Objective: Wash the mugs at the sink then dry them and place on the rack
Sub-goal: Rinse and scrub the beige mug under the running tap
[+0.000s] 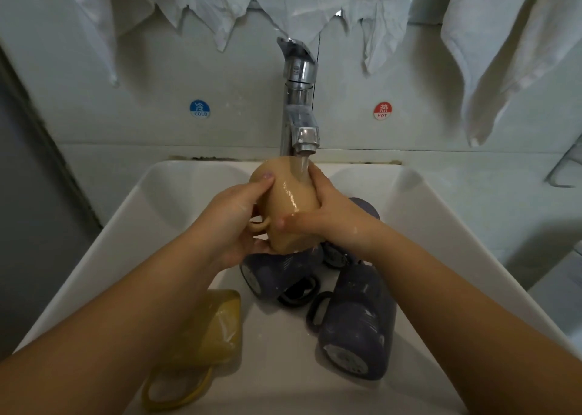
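A tan mug is held tilted under running water from the chrome tap, over the white sink. My left hand grips it from the left near its handle. My right hand wraps its right side, thumb across the front. Below them, dark purple mugs lie on their sides in the basin: one in the middle, one to the right, and a third partly hidden behind my right wrist. A yellow mug lies at the lower left, partly covered by my left forearm.
White cloths hang along the tiled wall above the sink. Cold and hot stickers flank the tap. A wire rack shows at the right edge.
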